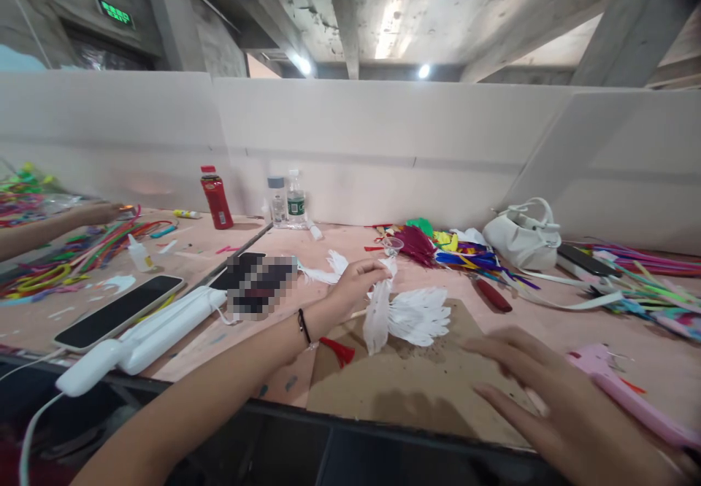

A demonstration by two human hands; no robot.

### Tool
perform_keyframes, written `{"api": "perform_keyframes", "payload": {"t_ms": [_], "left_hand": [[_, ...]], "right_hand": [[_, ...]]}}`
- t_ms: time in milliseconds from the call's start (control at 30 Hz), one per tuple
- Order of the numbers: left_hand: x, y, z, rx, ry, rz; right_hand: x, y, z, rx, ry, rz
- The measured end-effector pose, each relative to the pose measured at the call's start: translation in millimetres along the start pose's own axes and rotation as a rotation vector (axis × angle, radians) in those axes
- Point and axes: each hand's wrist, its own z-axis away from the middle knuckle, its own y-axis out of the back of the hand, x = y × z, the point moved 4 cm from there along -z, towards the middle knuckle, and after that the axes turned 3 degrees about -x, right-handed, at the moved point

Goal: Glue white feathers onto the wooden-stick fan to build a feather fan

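Note:
Over a brown board (350, 391), my left hand (355, 282) pinches the top of a white feathery bird-like craft figure (377, 318). Its fan of white, feather-shaped pieces (421, 316) spreads to the right. A thin stick shows beside my wrist, leading to the figure. My right hand (539, 376) is apart from it at the right, fingers spread and slightly blurred, with nothing in them. A pink glue gun (618, 384) lies beyond that hand, partly covered by it. Near my left wrist is a red tassel-like piece (340, 351).
Colourful strips (476, 256), a red-handled tool (493, 294) and a white handbag (523, 234) lie behind, to the right. Phones (120, 312), a white corded device (169, 329) and bottles (217, 198) are left. Another person's arm (60, 227) reaches over the far-left table. White panels (355, 121) stand behind.

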Motion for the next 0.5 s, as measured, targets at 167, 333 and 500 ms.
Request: {"api": "perform_keyframes", "payload": {"t_ms": [167, 333, 500], "left_hand": [[-7, -1.2, -2, -0.067, 0.037, 0.012], [-13, 7.7, -10, -0.058, 0.039, -0.171], [-4, 19.8, -3, -0.075, 0.075, -0.558]], "right_hand": [[-6, -59, -86, -0.039, 0.352, 0.256], [9, -62, -141, 0.084, 0.384, 0.068], [59, -67, -153, 0.146, -0.249, -0.518]]}}
